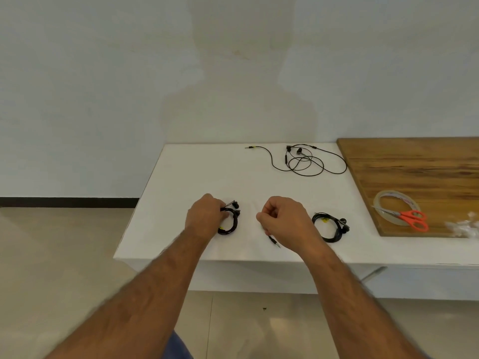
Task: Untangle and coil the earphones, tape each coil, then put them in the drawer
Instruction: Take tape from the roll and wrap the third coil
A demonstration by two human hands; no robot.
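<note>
Hands: left hand (204,216) grips coiled earphones (230,222); right hand (282,218) hides its pinch.

The right hand (282,218) hides what its fingers pinch.

loose earphones (300,159) at table (181,177) rear; tape roll (396,211), scissors (412,220) on board (414,164) right.

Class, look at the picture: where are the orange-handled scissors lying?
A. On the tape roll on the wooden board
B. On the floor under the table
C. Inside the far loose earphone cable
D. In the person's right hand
A: the orange-handled scissors rest across the tape roll on the wooden board.
</note>
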